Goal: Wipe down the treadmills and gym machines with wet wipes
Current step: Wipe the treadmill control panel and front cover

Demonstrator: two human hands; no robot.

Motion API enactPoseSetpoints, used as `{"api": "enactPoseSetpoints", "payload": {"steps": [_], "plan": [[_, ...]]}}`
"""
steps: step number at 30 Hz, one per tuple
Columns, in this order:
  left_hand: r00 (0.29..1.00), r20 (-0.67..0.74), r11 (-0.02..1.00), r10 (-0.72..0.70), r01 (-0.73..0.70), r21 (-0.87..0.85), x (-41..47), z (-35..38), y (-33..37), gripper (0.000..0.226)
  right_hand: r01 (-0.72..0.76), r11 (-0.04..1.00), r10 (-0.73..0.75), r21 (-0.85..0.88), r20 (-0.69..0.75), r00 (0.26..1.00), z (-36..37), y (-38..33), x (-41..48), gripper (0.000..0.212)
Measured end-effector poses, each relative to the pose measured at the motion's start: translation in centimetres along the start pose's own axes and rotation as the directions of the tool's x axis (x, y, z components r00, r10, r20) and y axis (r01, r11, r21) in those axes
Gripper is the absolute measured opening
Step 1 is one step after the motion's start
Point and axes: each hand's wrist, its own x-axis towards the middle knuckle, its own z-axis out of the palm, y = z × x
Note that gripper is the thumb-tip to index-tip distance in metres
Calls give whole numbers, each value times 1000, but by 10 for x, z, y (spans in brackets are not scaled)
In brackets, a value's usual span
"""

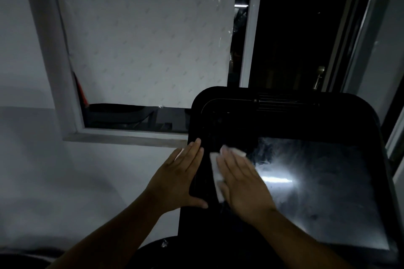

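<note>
- White wet wipe point(215, 169), folded and crumpled: pinned flat under my right hand point(241, 183) against the left part of the console; its edges stick out past my fingertips and along the thumb side.
- My right hand: palm down, fingers straight and close together, pressing the wipe rather than gripping it.
- Black, round-cornered treadmill console point(284, 120) with a glossy dark screen point(317, 181): the screen shows smeary streaks and a bright glare just right of my right hand.
- My left hand point(177, 178): flat and spread, fingers extended, laid against the console's left edge with the thumb hooked toward its front; it holds nothing.
- Grey-framed window point(65, 72) behind the console: the left pane is covered with a pale patterned film point(142, 39), the right pane is dark.
- Plain grey wall point(32, 170): to the left, below the window sill.
</note>
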Motion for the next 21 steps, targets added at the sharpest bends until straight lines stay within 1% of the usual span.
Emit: {"api": "enactPoseSetpoints", "payload": {"steps": [1, 2, 3, 4, 7, 8, 9, 10, 12, 13, 14, 17, 18, 19, 20, 21], "plan": [[1000, 2, 1000, -2, 2, -12, -3, 2, 3, 136, -74, 997, 74, -14, -20, 997, -1, 3, 13, 63], [1000, 1, 1000, -12, 12, -23, -4, 4, 5, 137, -157, 988, 157, -3, -28, 987, -4, 1, 28, 65], [1000, 1, 999, -23, 23, -31, -5, 5, 6, 138, -207, 978, 208, 32, -22, 978, -5, -7, 39, 66], [1000, 2, 999, -28, 28, -34, -6, 5, 8, 138, -195, 979, 195, 50, 3, 981, -4, -19, 39, 68], [1000, 24, 999, -11, 11, -30, -12, 4, 10, 136, 11, 999, -14, 38, 73, 997, 2, -38, -15, 67], [1000, 31, 1000, -3, 4, -17, -16, 4, 11, 135, 45, 998, -48, 38, 77, 996, 0, -34, -34, 66], [999, 34, 1000, 4, -4, -2, -20, 4, 12, 135, 53, 998, -55, 30, 57, 997, -2, -25, -43, 65], [999, 36, 1000, 8, -8, 8, -22, 4, 14, 136, 19, 1000, -19, 11, 48, 999, -3, -17, -42, 64], [999, 34, 1000, 4, -5, 8, -26, 6, 17, 137, -141, 990, 141, -8, 29, 990, -5, -10, -18, 65], [999, 32, 1000, -4, 4, 4, -27, 7, 18, 137, -212, 977, 211, 11, 40, 977, -6, -15, -6, 66], [999, 30, 1000, -9, 9, 1, -28, 8, 19, 135, -221, 975, 219, 25, 59, 974, -5, -24, -2, 67], [1000, 25, 1000, 6, -6, -4, -32, 7, 23, 126, -30, 1000, 30, 3, 132, 991, 3, -44, -47, 68], [999, 31, 1000, 21, -21, 3, -34, 8, 24, 123, 2, 1000, -3, 8, 143, 990, 2, -42, -68, 68], [999, 36, 999, 35, -36, 16, -36, 9, 26, 122, 8, 1000, -10, 11, 132, 991, -1, -35, -80, 67], [998, 46, 999, 44, -45, 25, -38, 10, 28, 123, -16, 1000, 16, -1, 117, 993, -3, -27, -83, 66], [997, 57, 998, 48, -49, 27, -38, 11, 31, 124, -73, 997, 75, -26, 111, 991, -5, -21, -77, 65]]}}
